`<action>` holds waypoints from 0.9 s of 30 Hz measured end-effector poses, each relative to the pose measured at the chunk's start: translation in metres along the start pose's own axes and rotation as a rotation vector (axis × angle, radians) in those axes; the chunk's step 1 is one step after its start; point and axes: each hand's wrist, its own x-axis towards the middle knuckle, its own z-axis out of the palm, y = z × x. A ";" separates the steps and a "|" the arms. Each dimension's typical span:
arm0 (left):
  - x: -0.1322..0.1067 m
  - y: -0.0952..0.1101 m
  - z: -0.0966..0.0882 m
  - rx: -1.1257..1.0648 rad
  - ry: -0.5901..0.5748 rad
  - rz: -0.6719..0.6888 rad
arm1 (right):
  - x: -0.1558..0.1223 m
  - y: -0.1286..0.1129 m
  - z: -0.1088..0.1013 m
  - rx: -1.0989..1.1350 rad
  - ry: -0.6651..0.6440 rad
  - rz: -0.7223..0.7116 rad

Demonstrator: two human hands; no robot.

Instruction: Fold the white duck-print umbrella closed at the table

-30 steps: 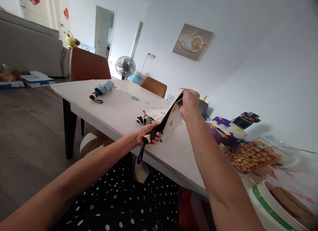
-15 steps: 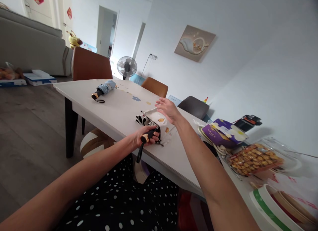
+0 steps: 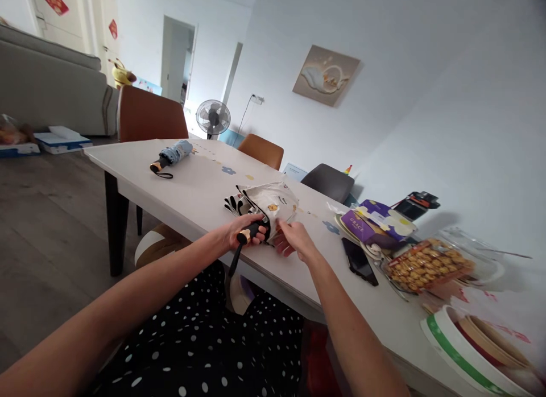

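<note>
My left hand [image 3: 246, 231] is closed around the black and gold handle of a folding umbrella [image 3: 279, 199], whose wrist strap hangs down past the table edge. The umbrella's white canopy, printed with small yellow figures and edged in black, lies loose and partly folded on the table. At the canopy's near right edge, my right hand [image 3: 295, 240] pinches the fabric between thumb and fingers. Farther left on the table rests a second folding umbrella [image 3: 176, 153], light blue and rolled up, with a black and gold handle.
On the white table [image 3: 187, 198], a black phone [image 3: 359, 261] lies right of my hands. Beyond it are a purple tissue box [image 3: 367, 223], a clear container of round snacks [image 3: 429, 263] and stacked bowls [image 3: 464, 346]. Chairs [image 3: 151, 115] and a fan [image 3: 213, 118] stand behind.
My right hand has come down and toward me, from above the canopy to its near edge. The canopy now spreads flatter to the right. My left hand keeps the handle.
</note>
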 end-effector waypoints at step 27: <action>-0.006 0.032 0.039 0.939 0.621 -0.074 | 0.019 0.008 0.015 0.666 -0.201 0.140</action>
